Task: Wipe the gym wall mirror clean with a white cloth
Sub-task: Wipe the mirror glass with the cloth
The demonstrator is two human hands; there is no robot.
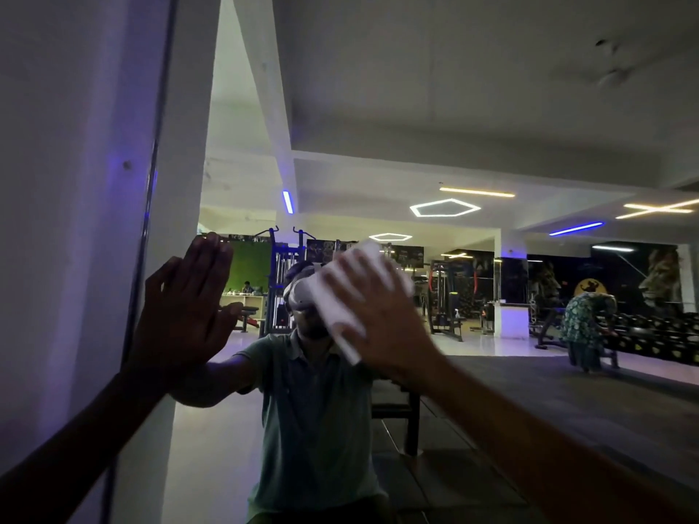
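**Inspector:** At the left, the left hand [177,315] lies flat on the mirror [491,334] beside its edge, fingers straight, holding nothing.

**Assistant:** And to its right?

**Inspector:** The right hand [382,319] presses the white cloth [351,296] against the glass with spread fingers; it is blurred.

**Assistant:** Risks?

**Inspector:** Probably palm prints from the bracing hand, and the cloth could slip from an unclenched hand.

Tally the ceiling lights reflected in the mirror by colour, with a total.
White pentagon lights: 2
Blue strip lights: 2
Yellow strip lights: 3, one single bar and two crossed bars
Total: 7
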